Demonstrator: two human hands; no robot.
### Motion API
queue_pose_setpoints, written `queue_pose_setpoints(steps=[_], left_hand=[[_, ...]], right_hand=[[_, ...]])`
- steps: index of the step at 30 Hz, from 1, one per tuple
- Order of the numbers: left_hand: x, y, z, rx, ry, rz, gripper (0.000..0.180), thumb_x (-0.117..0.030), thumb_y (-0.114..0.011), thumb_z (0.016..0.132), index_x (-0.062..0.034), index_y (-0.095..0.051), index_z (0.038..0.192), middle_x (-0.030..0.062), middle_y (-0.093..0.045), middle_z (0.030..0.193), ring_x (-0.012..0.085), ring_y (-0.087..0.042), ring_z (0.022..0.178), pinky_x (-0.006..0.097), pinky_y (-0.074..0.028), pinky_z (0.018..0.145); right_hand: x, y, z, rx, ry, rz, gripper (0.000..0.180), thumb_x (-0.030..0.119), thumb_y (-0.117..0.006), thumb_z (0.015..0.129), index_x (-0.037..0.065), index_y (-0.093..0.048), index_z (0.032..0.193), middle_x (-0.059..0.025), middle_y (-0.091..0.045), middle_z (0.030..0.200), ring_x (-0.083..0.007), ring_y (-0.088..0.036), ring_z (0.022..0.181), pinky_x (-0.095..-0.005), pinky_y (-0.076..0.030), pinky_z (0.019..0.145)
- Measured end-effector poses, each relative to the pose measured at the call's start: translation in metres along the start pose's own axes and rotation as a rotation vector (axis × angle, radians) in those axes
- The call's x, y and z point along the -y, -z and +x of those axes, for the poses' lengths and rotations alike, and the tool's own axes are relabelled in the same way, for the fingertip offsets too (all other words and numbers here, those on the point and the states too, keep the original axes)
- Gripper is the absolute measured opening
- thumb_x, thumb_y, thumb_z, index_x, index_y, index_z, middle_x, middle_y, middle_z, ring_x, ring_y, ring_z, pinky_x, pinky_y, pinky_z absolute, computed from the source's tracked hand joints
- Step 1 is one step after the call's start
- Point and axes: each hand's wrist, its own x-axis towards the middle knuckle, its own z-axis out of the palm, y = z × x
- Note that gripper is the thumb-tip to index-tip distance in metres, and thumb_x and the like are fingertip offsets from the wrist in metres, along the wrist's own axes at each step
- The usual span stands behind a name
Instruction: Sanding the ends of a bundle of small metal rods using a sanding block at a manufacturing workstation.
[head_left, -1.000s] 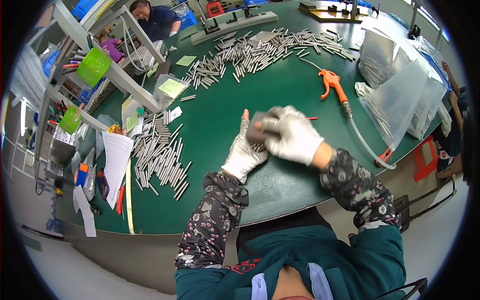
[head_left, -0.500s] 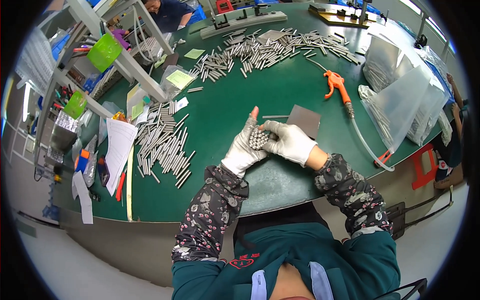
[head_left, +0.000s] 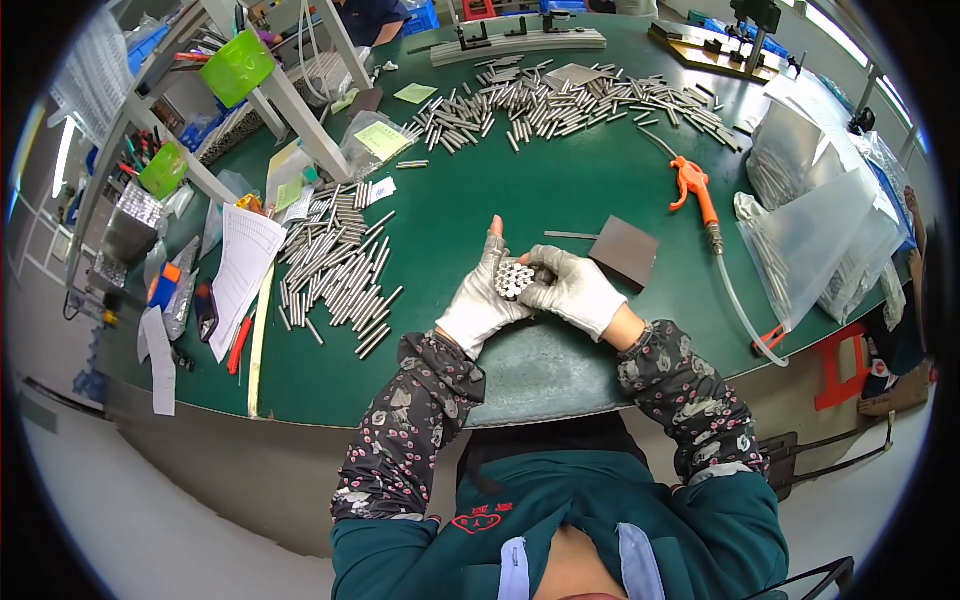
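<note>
A bundle of short metal rods (head_left: pixel 512 281) is held between my two gloved hands, its round ends facing up toward me. My left hand (head_left: pixel 480 302) wraps the bundle from the left, thumb sticking up bare out of the white glove. From the right, my right hand (head_left: pixel 578 292) closes its fingers on the same bundle. Just beyond my right hand lie a dark square block (head_left: pixel 625 252) and a single thin rod (head_left: pixel 570 235). A loose pile of similar rods (head_left: pixel 345 275) lies to the left, and a larger heap (head_left: pixel 560 105) spreads across the far side of the table.
An orange air gun (head_left: pixel 696 190) with a clear hose rests on the right, beside plastic bags of rods (head_left: pixel 850 220). Papers (head_left: pixel 245 265), a red pen (head_left: pixel 239 345) and a shelf with green bins (head_left: pixel 237 68) stand left. A long metal fixture (head_left: pixel 520 44) sits at the back.
The whole view has shifted slightly, moving the table's things rightward in the picture. Both hands still hold the bundle, whose rod ends now catch the light more brightly.
</note>
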Motion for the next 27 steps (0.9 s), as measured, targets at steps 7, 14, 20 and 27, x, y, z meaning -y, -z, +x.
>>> queue_pose_setpoints(steps=[7,14,20,27], left_hand=[[0.011,-0.002,0.003,0.004,0.047,-0.198,0.107,-0.005,-0.078,0.061,-0.0238,-0.008,0.139,0.0009,-0.049,0.097,0.0119,-0.050,0.083,0.025,-0.047,0.074],[0.009,-0.008,0.008,-0.092,0.230,-0.591,0.046,-0.042,-0.042,0.088,-0.0381,-0.027,0.132,0.0040,-0.045,0.095,0.0160,-0.048,0.081,0.033,-0.048,0.071],[0.004,-0.006,0.005,0.038,0.037,-0.416,0.112,-0.008,-0.082,0.056,-0.0208,-0.008,0.139,0.0023,-0.049,0.106,0.0106,-0.049,0.090,0.023,-0.044,0.079],[-0.009,-0.011,0.007,-0.093,0.091,-0.195,0.116,-0.013,-0.085,0.050,-0.0143,-0.012,0.139,0.0011,-0.051,0.102,0.0088,-0.051,0.085,0.021,-0.043,0.079]], right_hand=[[0.000,0.001,-0.002,-0.025,0.018,0.049,0.038,0.022,-0.066,0.068,0.003,-0.055,0.100,-0.0095,-0.060,0.076,-0.0166,-0.058,0.070,-0.0275,-0.046,0.067],[-0.003,-0.001,-0.002,-0.048,0.013,0.025,0.038,0.019,-0.068,0.069,0.002,-0.055,0.100,-0.0017,-0.052,0.070,-0.0086,-0.048,0.064,-0.0224,-0.044,0.063],[-0.001,-0.003,-0.003,-0.083,-0.025,0.021,0.040,0.019,-0.069,0.067,0.002,-0.054,0.100,-0.0015,-0.052,0.069,-0.0086,-0.048,0.063,-0.0223,-0.044,0.062],[0.009,0.003,-0.008,-0.014,0.018,-0.044,0.045,0.015,-0.070,0.066,0.002,-0.051,0.104,-0.0013,-0.051,0.068,-0.0077,-0.048,0.062,-0.0218,-0.043,0.060]])
